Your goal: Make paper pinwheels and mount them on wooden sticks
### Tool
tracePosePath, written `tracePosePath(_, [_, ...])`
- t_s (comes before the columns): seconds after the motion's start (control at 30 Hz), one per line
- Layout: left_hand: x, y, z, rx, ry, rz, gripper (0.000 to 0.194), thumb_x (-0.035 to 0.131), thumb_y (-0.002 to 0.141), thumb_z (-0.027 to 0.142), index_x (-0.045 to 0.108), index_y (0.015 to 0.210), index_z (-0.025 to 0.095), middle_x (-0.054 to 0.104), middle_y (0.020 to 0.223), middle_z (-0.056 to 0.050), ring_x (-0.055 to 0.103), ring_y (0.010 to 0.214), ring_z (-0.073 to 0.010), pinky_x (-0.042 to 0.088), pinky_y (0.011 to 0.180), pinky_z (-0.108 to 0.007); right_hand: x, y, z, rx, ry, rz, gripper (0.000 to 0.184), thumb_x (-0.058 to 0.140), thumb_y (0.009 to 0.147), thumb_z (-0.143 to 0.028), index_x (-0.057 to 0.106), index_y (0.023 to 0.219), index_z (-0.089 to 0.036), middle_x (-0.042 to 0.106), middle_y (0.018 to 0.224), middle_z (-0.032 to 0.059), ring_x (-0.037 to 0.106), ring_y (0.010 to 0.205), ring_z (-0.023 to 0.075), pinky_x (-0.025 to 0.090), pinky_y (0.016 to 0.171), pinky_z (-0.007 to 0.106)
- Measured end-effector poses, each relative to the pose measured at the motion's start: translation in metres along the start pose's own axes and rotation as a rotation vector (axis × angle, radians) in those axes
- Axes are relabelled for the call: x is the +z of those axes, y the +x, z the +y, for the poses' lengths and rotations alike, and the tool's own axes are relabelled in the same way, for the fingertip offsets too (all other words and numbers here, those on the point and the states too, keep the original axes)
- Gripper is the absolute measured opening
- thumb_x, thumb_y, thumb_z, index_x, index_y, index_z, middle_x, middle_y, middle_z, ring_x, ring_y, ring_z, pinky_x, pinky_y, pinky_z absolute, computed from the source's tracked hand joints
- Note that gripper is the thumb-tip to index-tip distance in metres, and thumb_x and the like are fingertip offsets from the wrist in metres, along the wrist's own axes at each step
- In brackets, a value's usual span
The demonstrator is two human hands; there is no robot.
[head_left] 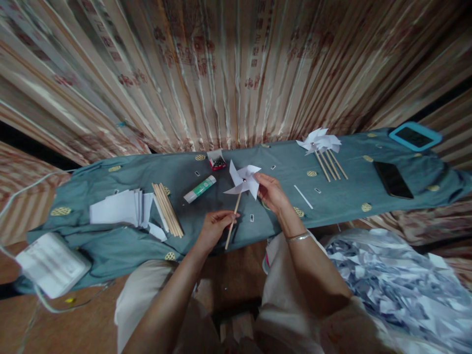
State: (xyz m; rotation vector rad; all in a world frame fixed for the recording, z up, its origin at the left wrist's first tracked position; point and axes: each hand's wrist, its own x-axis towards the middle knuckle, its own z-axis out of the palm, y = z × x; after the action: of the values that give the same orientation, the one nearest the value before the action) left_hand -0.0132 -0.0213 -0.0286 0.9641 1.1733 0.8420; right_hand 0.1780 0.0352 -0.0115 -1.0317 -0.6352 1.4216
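A white paper pinwheel (242,184) on a thin wooden stick is held up above the green cloth, with a dark pin at its centre. My left hand (217,225) pinches the stick partway down. At the pinwheel's right side, the fingers of my right hand (271,191) are closed on a paper blade. Just beyond lie a glue stick (200,189) with a green label and a small open box of pins (217,161). Left of my left hand are several wooden sticks (168,211) and a stack of white paper sheets (118,209).
Several pinwheels (324,142) lie at the back right, near a black phone (393,180) and a blue-framed device (416,136). A thin white strip (303,197) lies nearer. A white box with a cable (53,265) sits at the left edge. A bag of paper pieces (401,285) stands right.
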Motion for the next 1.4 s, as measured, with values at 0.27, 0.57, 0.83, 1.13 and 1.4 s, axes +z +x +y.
tracePosePath(0.27, [0.000,0.001,-0.001,0.015,0.019,-0.009,0.027,0.079,0.059,0.040,0.080,0.072,0.017,0.070,0.062,-0.003,0.054,0.055,-0.0117,0.040,0.057,-0.023,-0.005,0.008,0.000,-0.111,0.035,0.096,0.035,0.091,0.052,-0.044,0.071,0.069,-0.021,0.068,0.062,-0.0039,0.058,0.054,0.0086,0.049,0.051,0.020])
tracePosePath(0.57, [0.001,0.000,0.002,0.011,0.010,0.011,0.029,0.077,0.058,0.042,0.080,0.072,0.017,0.071,0.063,-0.004,0.055,0.057,-0.0125,0.042,0.057,-0.023,-0.001,0.002,-0.003,-0.018,0.017,0.092,0.041,0.093,0.044,-0.047,0.071,0.066,-0.020,0.068,0.061,-0.0032,0.053,0.048,0.0067,0.045,0.045,0.018])
tracePosePath(0.83, [-0.001,0.001,0.003,0.032,0.023,0.019,0.028,0.077,0.061,0.040,0.080,0.074,0.016,0.071,0.064,-0.004,0.054,0.055,-0.0123,0.041,0.056,-0.023,0.003,-0.004,-0.005,0.050,-0.036,0.037,0.041,0.094,0.042,-0.040,0.067,0.064,-0.019,0.065,0.057,-0.0050,0.052,0.045,0.0045,0.047,0.045,0.016])
tracePosePath(1.13, [-0.001,0.002,0.002,0.037,0.001,0.030,0.028,0.078,0.061,0.040,0.080,0.074,0.016,0.073,0.065,-0.005,0.058,0.057,-0.0136,0.044,0.057,-0.024,0.002,-0.003,-0.002,0.086,-0.026,0.001,0.038,0.094,0.046,-0.036,0.071,0.071,-0.019,0.071,0.062,-0.0025,0.061,0.048,0.0066,0.049,0.044,0.014])
tracePosePath(1.4, [0.000,0.000,0.007,0.049,0.010,0.054,0.029,0.078,0.058,0.043,0.081,0.073,0.017,0.076,0.070,-0.006,0.062,0.061,-0.0162,0.045,0.056,-0.024,0.006,-0.006,-0.003,0.109,-0.029,-0.029,0.034,0.093,0.048,-0.031,0.073,0.072,-0.019,0.073,0.065,-0.0005,0.065,0.051,0.0084,0.050,0.044,0.014])
